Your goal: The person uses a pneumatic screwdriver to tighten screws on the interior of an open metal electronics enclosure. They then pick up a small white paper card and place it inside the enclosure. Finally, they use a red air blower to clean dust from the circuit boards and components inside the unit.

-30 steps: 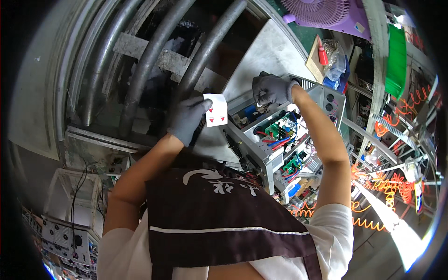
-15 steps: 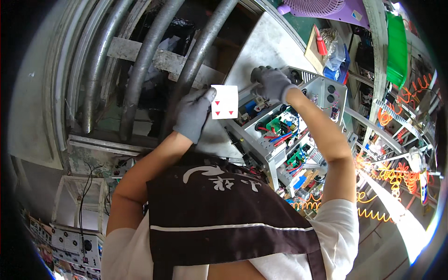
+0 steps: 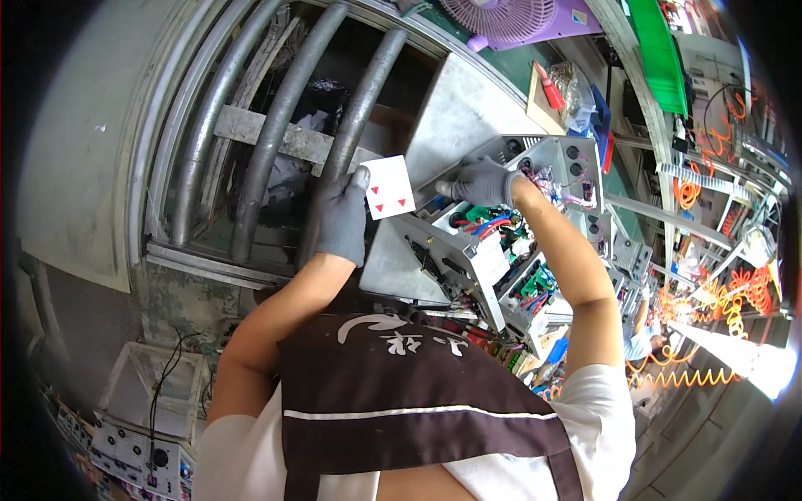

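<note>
My left hand (image 3: 341,219), in a grey glove, pinches a white sheet of stickers (image 3: 391,179) by its left edge, thumb on top. A few small red triangles show on its lower part. My right hand (image 3: 480,182), also gloved in grey, is over the near metal equipment case (image 3: 455,242), its fingers bunched at the case's left side. Whether a small thing sits between those fingertips is hidden. Inside the open case are green circuit boards (image 3: 478,214) and red and blue wires (image 3: 494,225).
Metal rollers (image 3: 280,125) lie to the left, beside a pale metal plate (image 3: 468,100) under the cases. More open cases (image 3: 576,159) stand at the right. A purple fan (image 3: 510,18), a red-capped bottle (image 3: 549,88) and a green bin (image 3: 656,58) are farther off. Orange coiled hoses (image 3: 743,292) hang at the right.
My right hand has come back toward me and left, from the far edge of the case to its left side. The sticker sheet has tilted slightly in my left hand. The view has shifted.
</note>
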`<state>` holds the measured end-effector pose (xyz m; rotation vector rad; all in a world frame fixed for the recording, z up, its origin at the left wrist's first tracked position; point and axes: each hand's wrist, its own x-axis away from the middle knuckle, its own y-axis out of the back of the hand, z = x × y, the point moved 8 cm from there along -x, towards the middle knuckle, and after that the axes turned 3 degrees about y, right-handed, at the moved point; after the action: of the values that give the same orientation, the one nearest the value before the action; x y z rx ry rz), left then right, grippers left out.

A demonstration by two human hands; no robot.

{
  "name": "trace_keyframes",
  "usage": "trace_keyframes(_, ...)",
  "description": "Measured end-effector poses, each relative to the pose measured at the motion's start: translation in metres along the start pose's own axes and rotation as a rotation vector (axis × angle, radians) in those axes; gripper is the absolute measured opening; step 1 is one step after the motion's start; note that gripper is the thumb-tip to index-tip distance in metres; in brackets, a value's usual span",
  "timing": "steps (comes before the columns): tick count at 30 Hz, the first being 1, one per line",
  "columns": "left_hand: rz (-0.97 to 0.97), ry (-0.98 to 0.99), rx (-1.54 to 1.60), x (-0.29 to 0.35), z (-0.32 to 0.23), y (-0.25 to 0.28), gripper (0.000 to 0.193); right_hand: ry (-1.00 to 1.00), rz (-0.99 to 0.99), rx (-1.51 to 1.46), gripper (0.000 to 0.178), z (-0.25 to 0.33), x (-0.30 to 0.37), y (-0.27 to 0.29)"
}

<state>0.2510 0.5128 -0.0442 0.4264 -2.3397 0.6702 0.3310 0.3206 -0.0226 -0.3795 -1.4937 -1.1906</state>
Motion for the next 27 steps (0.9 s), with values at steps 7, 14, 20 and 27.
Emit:
trace_keyframes(7,-0.023,0.077,0.013,-0.014,0.021,0.019,0.026,0.047,-0.107,-0.482,0.048,-0.02,-0.005,0.003)
trace_keyframes(14,0.009,0.102,0.118,-0.018,0.021,0.006,0.031,0.086,-0.409,-0.335,0.048,-0.008,0.02,0.023)
trace_keyframes(20,-0.037,0.163,0.059,-0.028,0.024,0.017,0.028,0.053,-0.401,-0.464,0.026,-0.023,-0.004,0.025)
trace_keyframes(27,-0.093,0.151,0.107,-0.047,0.049,0.034,0.028,0.484,-0.391,0.321,0.014,0.012,-0.078,0.013)
